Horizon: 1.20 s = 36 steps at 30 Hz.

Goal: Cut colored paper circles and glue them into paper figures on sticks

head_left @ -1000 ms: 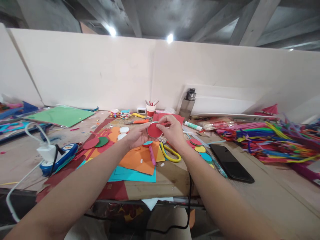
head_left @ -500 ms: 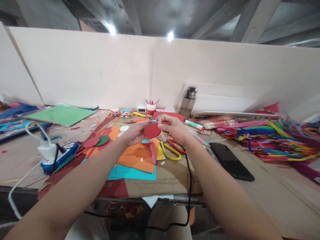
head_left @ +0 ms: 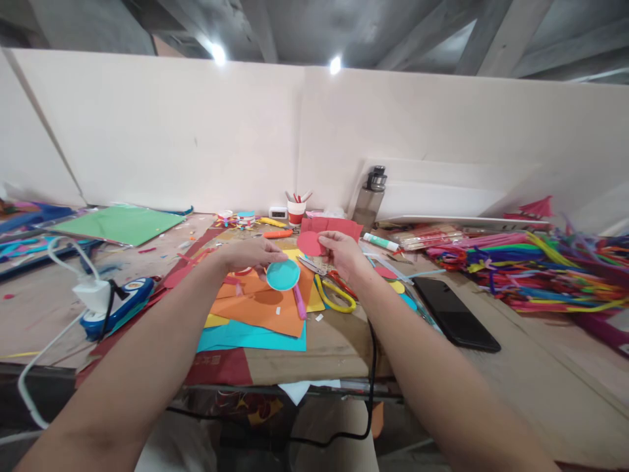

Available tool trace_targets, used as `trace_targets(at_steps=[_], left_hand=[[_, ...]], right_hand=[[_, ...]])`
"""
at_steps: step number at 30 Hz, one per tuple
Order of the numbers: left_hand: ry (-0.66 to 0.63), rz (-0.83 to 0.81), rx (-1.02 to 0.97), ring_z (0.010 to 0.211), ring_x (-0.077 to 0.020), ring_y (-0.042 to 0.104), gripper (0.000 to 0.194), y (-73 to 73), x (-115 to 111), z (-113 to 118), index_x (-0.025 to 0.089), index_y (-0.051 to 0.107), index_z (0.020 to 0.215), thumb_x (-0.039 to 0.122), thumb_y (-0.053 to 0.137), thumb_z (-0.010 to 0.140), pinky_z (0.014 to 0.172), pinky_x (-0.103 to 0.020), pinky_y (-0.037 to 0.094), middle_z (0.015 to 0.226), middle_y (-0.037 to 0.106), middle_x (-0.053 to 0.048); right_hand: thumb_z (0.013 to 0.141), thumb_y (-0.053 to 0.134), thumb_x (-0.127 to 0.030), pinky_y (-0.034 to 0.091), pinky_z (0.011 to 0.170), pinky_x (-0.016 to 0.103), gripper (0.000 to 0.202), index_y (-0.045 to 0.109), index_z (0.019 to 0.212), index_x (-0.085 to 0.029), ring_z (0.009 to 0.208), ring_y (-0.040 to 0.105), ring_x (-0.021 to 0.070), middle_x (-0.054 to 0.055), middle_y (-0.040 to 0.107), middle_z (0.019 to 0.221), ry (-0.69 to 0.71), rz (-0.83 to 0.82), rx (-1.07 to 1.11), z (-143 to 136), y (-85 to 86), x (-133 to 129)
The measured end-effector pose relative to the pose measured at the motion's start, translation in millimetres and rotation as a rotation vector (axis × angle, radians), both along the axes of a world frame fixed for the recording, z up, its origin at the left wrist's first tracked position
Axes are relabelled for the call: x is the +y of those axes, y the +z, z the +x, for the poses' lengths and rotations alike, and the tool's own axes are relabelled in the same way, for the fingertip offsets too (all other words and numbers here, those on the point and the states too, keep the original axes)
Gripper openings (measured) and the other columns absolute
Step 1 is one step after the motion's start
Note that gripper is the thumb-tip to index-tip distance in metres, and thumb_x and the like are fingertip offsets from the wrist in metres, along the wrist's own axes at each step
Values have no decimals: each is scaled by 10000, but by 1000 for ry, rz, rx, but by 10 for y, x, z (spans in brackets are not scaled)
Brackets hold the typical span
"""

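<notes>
My left hand [head_left: 253, 255] pinches the rim of a round blue disc with a pale edge [head_left: 283, 275], held above an orange sheet [head_left: 275, 311]. In my right hand [head_left: 341, 249], between thumb and fingers, is a red paper circle [head_left: 310, 244]. The two discs are apart, the red one farther back. Below them lie a pink marker [head_left: 299, 301], yellow-handled scissors [head_left: 337, 298] and blue paper [head_left: 250, 337]. Beside my right wrist, small red, yellow and blue circles lie on the table, partly hidden by the arm.
A black phone [head_left: 457, 314] and a pile of coloured pipe cleaners [head_left: 521, 269] are at the right. Farther back stand a bottle [head_left: 368, 200] and a cup of pens [head_left: 296, 213]. A blue power strip [head_left: 118, 311] sits at the left.
My hands have moved apart. The red circle has shifted back and right with my right hand, and the blue disc now shows its face in my left hand.
</notes>
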<state>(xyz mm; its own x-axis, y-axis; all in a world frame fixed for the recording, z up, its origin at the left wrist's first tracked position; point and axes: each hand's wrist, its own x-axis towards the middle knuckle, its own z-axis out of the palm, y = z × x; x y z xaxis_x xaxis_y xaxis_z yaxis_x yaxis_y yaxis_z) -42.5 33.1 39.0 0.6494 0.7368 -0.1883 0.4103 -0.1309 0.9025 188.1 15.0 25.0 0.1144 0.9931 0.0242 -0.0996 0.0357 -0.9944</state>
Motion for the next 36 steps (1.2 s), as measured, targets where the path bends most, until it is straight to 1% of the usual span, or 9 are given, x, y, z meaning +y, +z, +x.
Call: trace_targets(at_steps=[3,7,11,18,26,28,30,34,36], left_hand=[[54,-3,4,551,-111,554,368,29,30,-83,140,684,693,503,737,701,469,-191,441,623,590,-26],[250,-34,-197,549,-113,551,379,-4,129,-152,144,689,779,519,702,730,499,-213,479,648,596,-32],[382,11,-255,537,-107,537,295,-70,208,-153,157,688,800,443,703,731,513,-224,488,644,601,-26],[409,255,278,467,-152,564,193,-38,90,-57,161,641,582,322,668,685,446,-220,397,516,582,-31],[249,443,626,416,-112,448,352,-35,108,-71,186,577,419,417,680,664,423,-227,243,439,558,-21],[258,427,601,448,-124,480,335,-38,140,-109,184,631,467,450,688,664,445,-231,272,495,611,-34],[369,444,514,486,-132,506,316,-14,162,-137,173,664,523,441,677,689,471,-234,294,562,657,-47],[719,707,192,584,-123,528,357,62,124,-55,150,651,603,387,523,836,570,-228,346,616,651,-39],[768,787,20,593,-117,517,362,54,32,79,151,633,640,389,486,869,615,-230,369,598,616,-20]], right_hand=[[744,652,-137,306,392,192,42,614,745,-155,415,399,59,-56,507,510,24,-15,-104,-32,-67,5],[714,679,-126,305,407,189,42,651,734,-151,439,408,55,-44,559,541,44,-14,-232,-73,-96,-36],[716,686,-166,356,468,183,53,690,767,-152,520,472,63,-29,608,617,280,48,-436,-133,-136,-84],[730,686,-236,453,602,227,93,705,802,-180,662,606,116,9,702,747,680,186,-649,-243,-271,-112],[732,676,-180,436,601,237,76,715,796,-163,657,610,130,13,711,733,633,220,-793,-293,-251,-184],[746,665,-174,450,619,239,82,717,808,-162,678,630,134,23,728,767,647,206,-777,-291,-259,-177],[758,658,-176,454,632,241,85,724,811,-173,700,642,139,24,739,792,648,210,-785,-292,-260,-177],[770,654,-197,430,625,254,103,745,816,-206,708,638,152,15,736,782,590,279,-927,-308,-232,-205],[775,654,-222,419,613,266,96,741,812,-204,686,625,158,20,725,764,544,279,-966,-320,-228,-209]])
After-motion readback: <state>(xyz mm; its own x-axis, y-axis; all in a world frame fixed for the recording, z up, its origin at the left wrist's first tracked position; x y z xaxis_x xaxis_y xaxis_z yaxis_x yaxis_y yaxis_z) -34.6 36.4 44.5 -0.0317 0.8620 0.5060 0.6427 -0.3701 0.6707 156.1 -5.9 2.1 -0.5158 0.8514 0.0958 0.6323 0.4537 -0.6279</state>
